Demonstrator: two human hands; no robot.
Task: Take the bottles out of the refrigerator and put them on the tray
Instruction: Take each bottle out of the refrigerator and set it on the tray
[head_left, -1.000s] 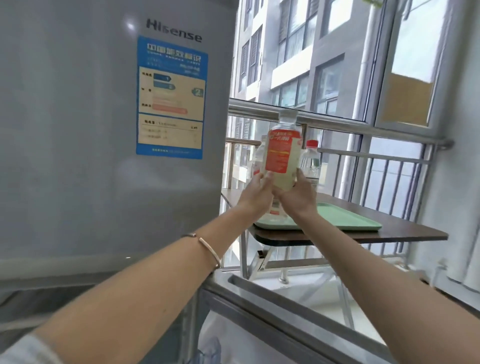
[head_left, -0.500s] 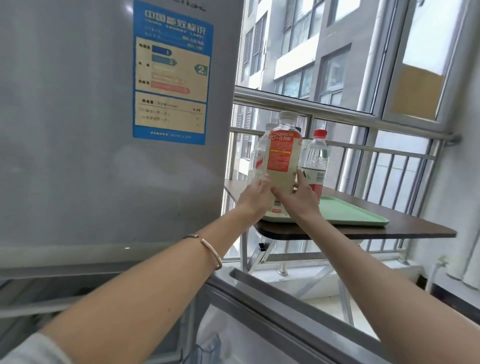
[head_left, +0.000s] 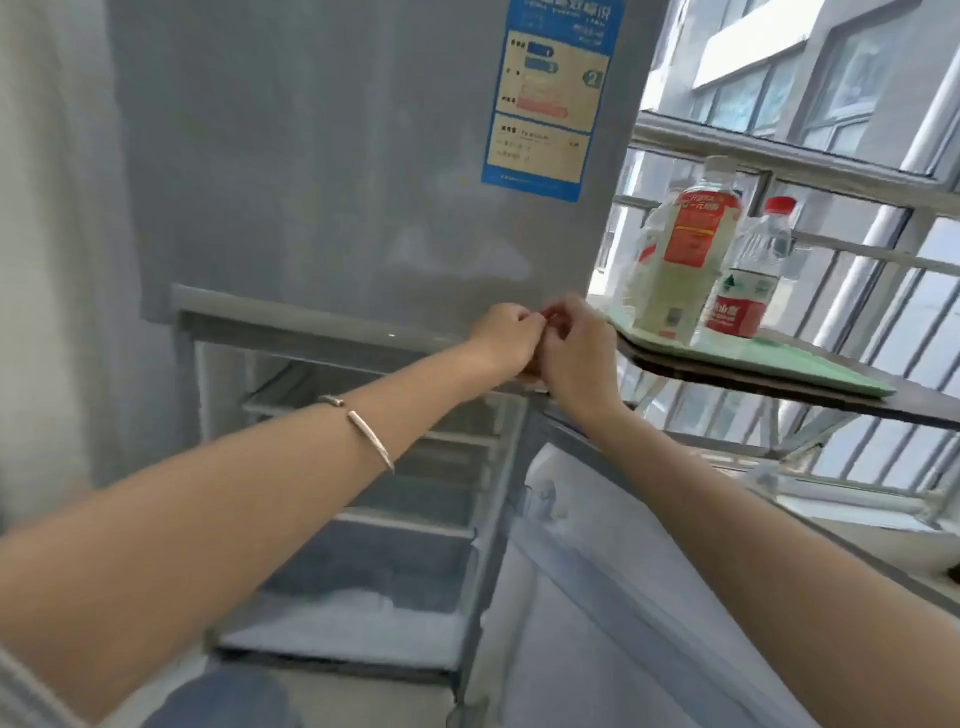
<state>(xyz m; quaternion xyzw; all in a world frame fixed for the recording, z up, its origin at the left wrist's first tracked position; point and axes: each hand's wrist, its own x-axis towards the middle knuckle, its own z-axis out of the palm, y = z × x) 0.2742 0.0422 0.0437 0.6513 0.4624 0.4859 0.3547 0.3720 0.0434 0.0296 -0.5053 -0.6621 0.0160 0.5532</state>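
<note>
Three bottles stand on the green tray (head_left: 810, 364) at the right. The big one (head_left: 680, 260) has an orange-red label and pale liquid. A smaller water bottle (head_left: 748, 280) with a red cap is to its right, and a clear bottle (head_left: 647, 234) is half hidden behind it. My left hand (head_left: 506, 332) and my right hand (head_left: 576, 348) are together in front of the refrigerator (head_left: 337, 156), left of the tray. Their fingers are curled and touching, and hold nothing. The open lower compartment (head_left: 363, 467) shows bare shelves and no bottles.
The tray lies on a dark brown table (head_left: 893, 402) by a railed window. The lower fridge door (head_left: 597, 571) swings open toward me, under my right arm. Frost covers the bottom drawer (head_left: 353, 618). A blue energy label (head_left: 545, 93) is stuck on the upper door.
Both hands let go of the big bottle, which now stands on the tray, and drew back left to the fridge's edge. My view turned left and down, showing the open lower compartment.
</note>
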